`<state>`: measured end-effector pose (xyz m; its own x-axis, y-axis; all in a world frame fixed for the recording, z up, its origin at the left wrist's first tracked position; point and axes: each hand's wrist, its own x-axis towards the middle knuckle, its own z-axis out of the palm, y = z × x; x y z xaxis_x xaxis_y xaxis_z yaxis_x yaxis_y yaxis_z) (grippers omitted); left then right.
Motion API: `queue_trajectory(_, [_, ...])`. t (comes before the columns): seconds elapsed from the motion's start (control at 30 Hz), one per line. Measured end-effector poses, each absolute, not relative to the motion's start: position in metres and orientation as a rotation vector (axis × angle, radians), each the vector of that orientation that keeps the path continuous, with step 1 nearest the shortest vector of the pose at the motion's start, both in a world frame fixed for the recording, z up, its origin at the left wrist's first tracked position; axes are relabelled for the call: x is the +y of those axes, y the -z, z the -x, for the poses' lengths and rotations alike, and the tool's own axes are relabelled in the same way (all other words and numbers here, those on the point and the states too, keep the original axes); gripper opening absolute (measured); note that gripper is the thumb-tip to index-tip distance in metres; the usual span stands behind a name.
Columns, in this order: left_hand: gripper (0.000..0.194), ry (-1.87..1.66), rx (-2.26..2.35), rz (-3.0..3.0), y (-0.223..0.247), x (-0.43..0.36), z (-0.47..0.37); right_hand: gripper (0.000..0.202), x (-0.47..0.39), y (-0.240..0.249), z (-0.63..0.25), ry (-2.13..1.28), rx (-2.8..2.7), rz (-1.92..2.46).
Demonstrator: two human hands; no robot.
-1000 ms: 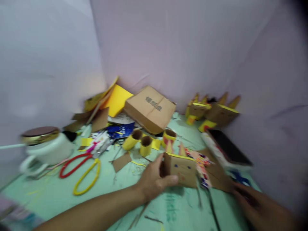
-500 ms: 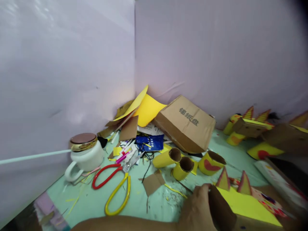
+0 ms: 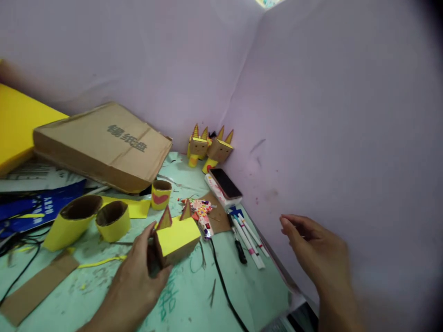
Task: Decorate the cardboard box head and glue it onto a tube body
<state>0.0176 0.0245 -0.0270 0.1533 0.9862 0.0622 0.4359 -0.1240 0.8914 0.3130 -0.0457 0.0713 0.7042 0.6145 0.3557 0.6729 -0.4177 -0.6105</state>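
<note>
My left hand [image 3: 133,276] is closed around the left end of a small cardboard box [image 3: 178,237] with a yellow paper top and two pointed ears. The box is held over the green table cover. My right hand [image 3: 314,253] is raised at the right before the wall, fingers loosely bent, thumb and index tips near each other, nothing seen in it. Beyond the box lies a sticker-covered glue gun [image 3: 202,210] on a piece of cardboard [image 3: 219,216], its black cord running toward me. Several white markers [image 3: 247,240] and a black utility knife [image 3: 238,246] lie nearest my right hand.
Yellow-covered tubes [image 3: 112,221] stand left of the box, one with a red heart [image 3: 161,196]. A flat carton [image 3: 104,143] leans at the back. Finished cardboard animals [image 3: 219,150] stand in the corner, behind a phone [image 3: 224,182] on a white pack. A cardboard strip [image 3: 38,288] lies front left.
The view has swung right, so the scissors and lidded mug are out of sight. My left hand still grips the eared box. My right hand has come into view.
</note>
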Motion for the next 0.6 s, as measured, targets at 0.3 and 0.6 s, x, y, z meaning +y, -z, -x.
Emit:
queue_trajectory(0.3, [0.068,-0.825,1.520,-1.790,0.032,0.031,-0.011,0.034,-0.058,-0.040,-0.331,-0.036,-1.119,2.122])
queue_trajectory(0.6, [0.084,-0.715,1.568,-2.222,0.055,0.022,0.006,0.036,-0.055,-0.038,-0.327,-0.180,-1.193,2.227])
